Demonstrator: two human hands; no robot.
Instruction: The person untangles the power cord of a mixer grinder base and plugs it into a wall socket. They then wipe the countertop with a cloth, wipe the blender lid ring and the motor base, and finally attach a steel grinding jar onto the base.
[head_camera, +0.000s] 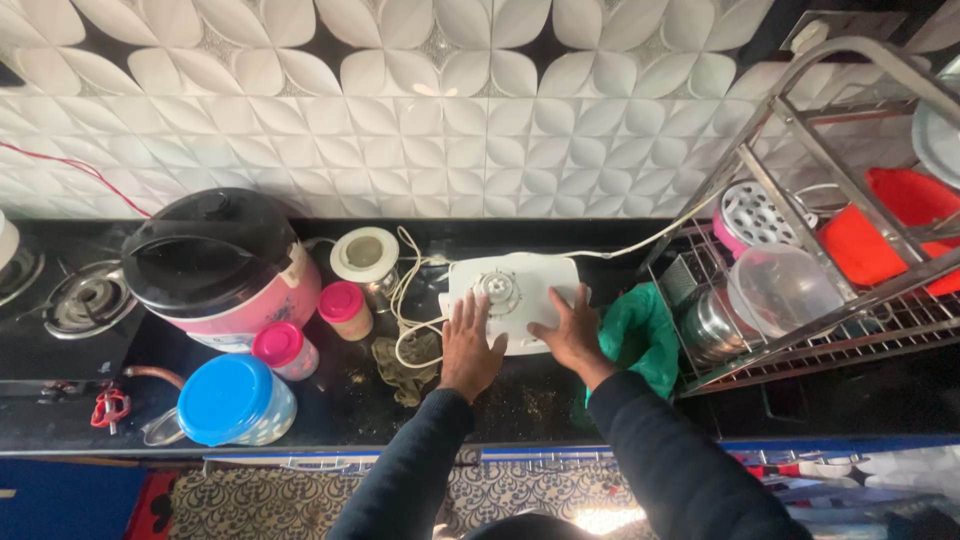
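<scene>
A white mixer base with a round metal coupling on top stands on the black counter. My left hand rests flat against its left front edge, fingers spread. My right hand lies on its right front corner, fingers apart. Both arms wear dark sleeves. The base's white cord loops on the counter to its left, beside a crumpled brownish cloth.
At left stand a pink cooker with black lid, two pink-lidded jars, a blue-lidded container, a white-lidded jar and a gas burner. A green cloth and a steel dish rack with vessels sit right.
</scene>
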